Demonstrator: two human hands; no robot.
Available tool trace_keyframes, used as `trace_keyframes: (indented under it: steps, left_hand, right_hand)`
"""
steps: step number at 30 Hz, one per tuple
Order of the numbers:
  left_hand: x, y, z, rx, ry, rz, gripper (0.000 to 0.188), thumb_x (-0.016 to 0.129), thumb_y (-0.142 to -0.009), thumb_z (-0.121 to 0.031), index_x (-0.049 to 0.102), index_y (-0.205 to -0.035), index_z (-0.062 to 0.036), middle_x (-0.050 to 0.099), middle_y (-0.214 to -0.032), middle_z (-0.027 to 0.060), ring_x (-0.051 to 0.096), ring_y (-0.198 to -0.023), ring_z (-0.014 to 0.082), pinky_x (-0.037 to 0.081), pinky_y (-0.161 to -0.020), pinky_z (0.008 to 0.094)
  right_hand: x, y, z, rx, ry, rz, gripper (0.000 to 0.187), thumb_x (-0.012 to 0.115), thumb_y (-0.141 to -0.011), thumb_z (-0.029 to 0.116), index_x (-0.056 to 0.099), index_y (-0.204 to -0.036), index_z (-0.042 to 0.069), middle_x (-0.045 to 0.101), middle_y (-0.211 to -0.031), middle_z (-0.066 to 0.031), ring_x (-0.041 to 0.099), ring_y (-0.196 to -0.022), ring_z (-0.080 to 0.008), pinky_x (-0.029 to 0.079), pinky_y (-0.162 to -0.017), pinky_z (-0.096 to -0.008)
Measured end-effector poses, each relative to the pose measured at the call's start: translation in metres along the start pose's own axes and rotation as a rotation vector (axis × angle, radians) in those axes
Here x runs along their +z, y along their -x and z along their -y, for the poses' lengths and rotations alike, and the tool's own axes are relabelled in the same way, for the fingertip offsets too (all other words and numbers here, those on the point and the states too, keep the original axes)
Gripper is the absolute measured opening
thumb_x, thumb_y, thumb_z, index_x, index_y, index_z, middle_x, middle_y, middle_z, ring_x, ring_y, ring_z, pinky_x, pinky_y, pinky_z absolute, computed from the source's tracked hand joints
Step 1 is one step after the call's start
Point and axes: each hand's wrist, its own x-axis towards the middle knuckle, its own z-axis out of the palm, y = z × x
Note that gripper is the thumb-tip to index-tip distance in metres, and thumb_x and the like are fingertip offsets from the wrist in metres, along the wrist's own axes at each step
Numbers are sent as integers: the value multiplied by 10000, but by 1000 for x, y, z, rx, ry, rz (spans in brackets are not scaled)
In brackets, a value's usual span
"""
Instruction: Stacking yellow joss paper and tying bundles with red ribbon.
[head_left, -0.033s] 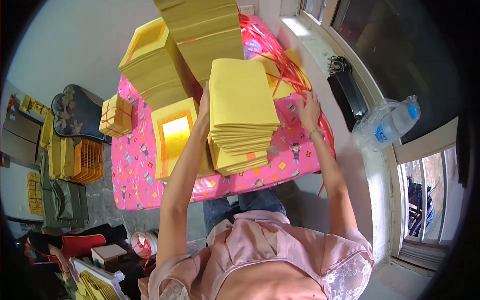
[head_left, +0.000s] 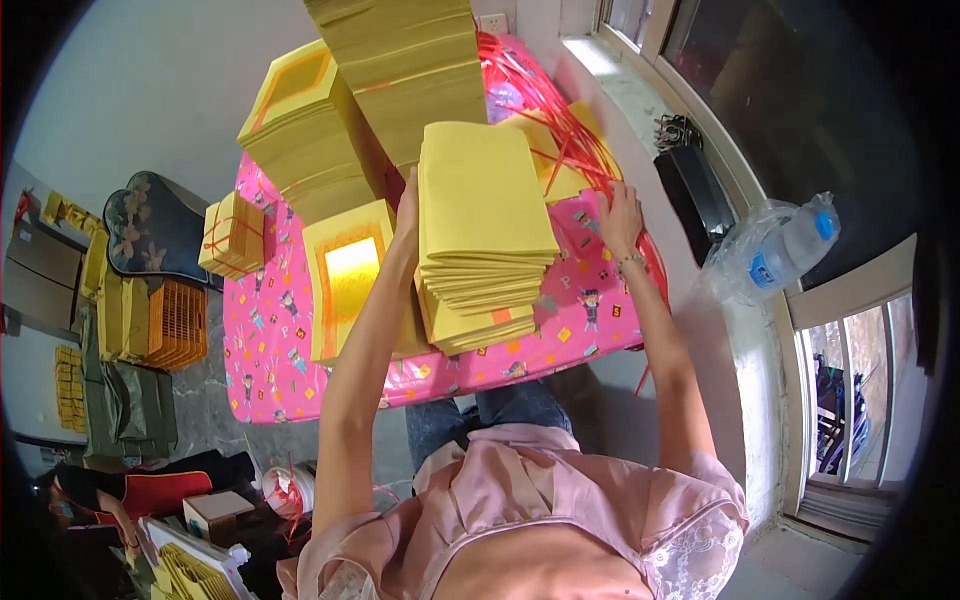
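Observation:
A tall stack of folded yellow paper sheets (head_left: 485, 190) stands at the middle of the table, its lower layers fanned toward me. My left hand (head_left: 408, 215) rests against the left side of this stack; its fingers are mostly hidden behind the paper. At the table's right edge, my right hand (head_left: 622, 222) has its fingers curled at the ends of a bundle of red plastic strips (head_left: 570, 130). To the left of my left forearm lies a stack of yellow paper with a shiny gold square (head_left: 355, 265) on top.
Taller yellow paper stacks (head_left: 405, 90) rise behind. A small tied paper bundle (head_left: 232, 235) sits at the left edge of the pink patterned tablecloth (head_left: 280, 370). A bagged water bottle (head_left: 795, 250) and black case (head_left: 692, 195) lie on the windowsill. Another person's arm (head_left: 115, 515) shows lower left.

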Motion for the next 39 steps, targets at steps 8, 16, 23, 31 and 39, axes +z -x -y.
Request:
trace_keyframes:
  steps: [8, 16, 23, 31, 39]
  left_hand:
    - [-24, 17, -15, 86, -288, -78, 495, 300, -1046, -385, 596, -1166, -7, 661, -1076, 88, 614, -956, 177, 457, -887, 350]
    - [-33, 43, -21, 241, -369, -60, 522, 297, -1047, -379, 617, -1168, 15, 669, -1112, 120, 617, -1044, 206, 434, -969, 348]
    - [-39, 47, -37, 461, -418, -48, 484, 355, -1039, -366, 641, -1121, 15, 681, -1035, 118, 643, -945, 201, 478, -907, 333]
    - [26, 85, -115, 737, -520, 4, 454, 389, -1032, -356, 661, -1094, 2, 681, -964, 62, 587, -793, 102, 469, -739, 262]
    - [114, 90, -161, 360, -401, 468, 479, 478, -1008, -408, 614, -1173, 20, 653, -967, 68, 540, -739, 87, 453, -688, 257]
  right_hand:
    - [27, -39, -15, -53, 216, -25, 241, 649, -877, 226, 567, -1027, 57, 565, -1006, -168, 596, -936, -353, 507, -767, -456]
    - [76, -64, 13, -571, 120, 156, 128, 526, -885, 134, 600, -982, 98, 551, -981, -140, 598, -891, -330, 513, -653, -439]
    - [91, -74, 19, -114, -49, 319, 142, 506, -926, 174, 570, -943, 48, 555, -962, -176, 587, -904, -364, 490, -720, -475]
    - [-72, -122, 123, -311, -366, -143, 162, 558, -928, 177, 612, -1013, 52, 648, -900, -148, 643, -811, -337, 495, -699, -405]
    - [-198, -101, 246, -826, -431, -193, 188, 630, -900, 186, 690, -1059, 105, 672, -865, -88, 627, -737, -209, 495, -649, -309]
